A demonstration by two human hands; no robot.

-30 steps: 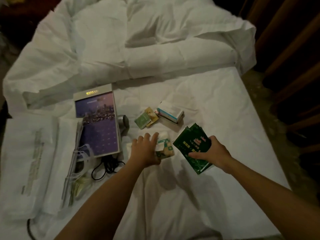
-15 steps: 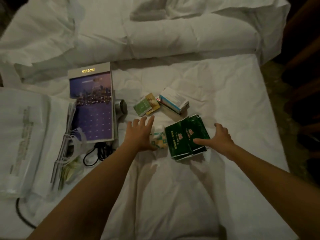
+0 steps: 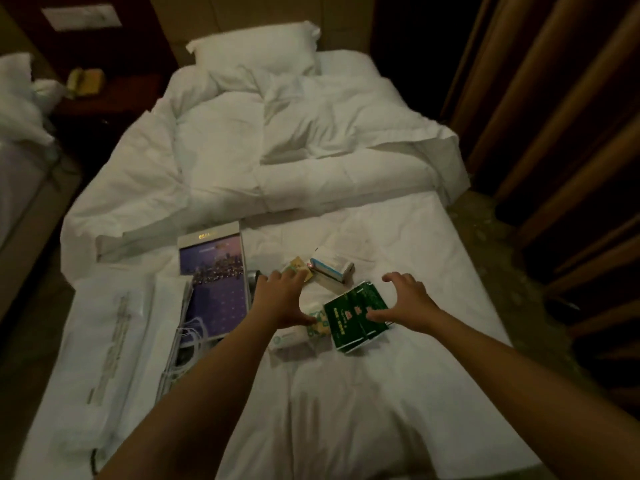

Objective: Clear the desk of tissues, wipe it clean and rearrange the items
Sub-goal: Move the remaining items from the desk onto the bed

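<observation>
On the white bed sheet (image 3: pixel 398 237) lie several small items. Dark green packets (image 3: pixel 349 318) sit fanned in a stack, and the thumb of my right hand (image 3: pixel 407 299) rests on them while its fingers arch above. My left hand (image 3: pixel 280 299) is spread, its thumb touching a small patterned tissue pack (image 3: pixel 319 326) left of the green packets. A white tube (image 3: pixel 289 339) lies just below that pack. Beyond my left fingers are two small sachets (image 3: pixel 298 266) and a white and blue box (image 3: pixel 330 268).
A purple desk calendar (image 3: pixel 214 282) lies left of my hands, with a grey round object (image 3: pixel 252 284) at its edge. Clear plastic bags (image 3: pixel 110 327) and white cables (image 3: pixel 188 341) cover the bed's left side. A rumpled duvet (image 3: pixel 277 150) and pillow (image 3: pixel 256 53) lie beyond. Curtains (image 3: pixel 554 133) hang at right.
My right hand let the green packets down beside the tissue pack and now only touches them. My left hand has spread wider. The view has tilted up over the whole bed.
</observation>
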